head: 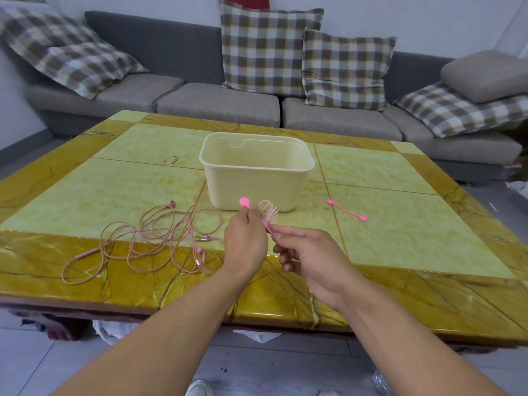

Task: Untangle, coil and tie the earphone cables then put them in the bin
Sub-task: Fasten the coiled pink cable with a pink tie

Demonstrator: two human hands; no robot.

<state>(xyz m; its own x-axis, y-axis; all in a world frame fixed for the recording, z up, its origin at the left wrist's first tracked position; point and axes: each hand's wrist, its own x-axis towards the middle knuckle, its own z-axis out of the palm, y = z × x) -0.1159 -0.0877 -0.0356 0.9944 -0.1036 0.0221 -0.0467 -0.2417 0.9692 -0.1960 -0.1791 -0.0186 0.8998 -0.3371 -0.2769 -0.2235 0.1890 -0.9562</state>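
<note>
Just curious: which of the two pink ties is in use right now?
The pink tie pinched between both hands at the coiled cable; the other tie lies untouched right of the bin.

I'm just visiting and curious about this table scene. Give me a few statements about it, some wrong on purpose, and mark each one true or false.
1. The left hand holds a small coil of cable. True.
2. The cream bin already holds a tied bundle. False: nothing shows inside it.
3. A spare pink tie lies on the table to the right of the bin. True.
4. The tangled pink earphone cables lie to the right of the hands. False: they lie to the left.
5. The right hand rests flat on the table. False: its fingers pinch the end of a pink tie at the coil.
</note>
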